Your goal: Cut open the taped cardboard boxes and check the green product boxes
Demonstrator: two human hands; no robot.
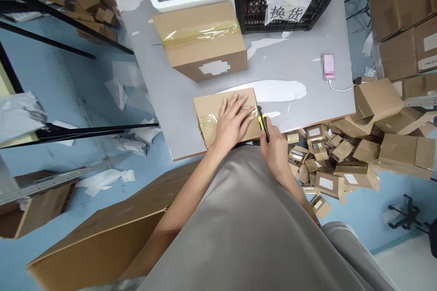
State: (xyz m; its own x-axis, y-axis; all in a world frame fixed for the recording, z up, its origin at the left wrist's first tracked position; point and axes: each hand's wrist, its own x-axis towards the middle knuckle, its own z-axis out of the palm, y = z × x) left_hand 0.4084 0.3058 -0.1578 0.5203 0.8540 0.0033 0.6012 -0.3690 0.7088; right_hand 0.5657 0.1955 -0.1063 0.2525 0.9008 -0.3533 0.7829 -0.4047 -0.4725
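Note:
A small brown cardboard box (209,108) with clear tape across it lies at the front edge of the grey table. My left hand (231,120) rests flat on its top, fingers spread. In my right hand (275,148) is a yellow and black box cutter (262,123), held against or very near the right side of the box. From this view I cannot tell whether the blade touches the cardboard. Behind the small box stands a larger taped carton (205,41) with a torn white label on its side.
At the back of the table (327,100) are a white foam bin (191,2) of green-and-white boxes and a black crate (246,13) with a paper sign. A pink phone (328,66) lies on a cable at the right. Several small cartons (326,183) are heaped on the floor.

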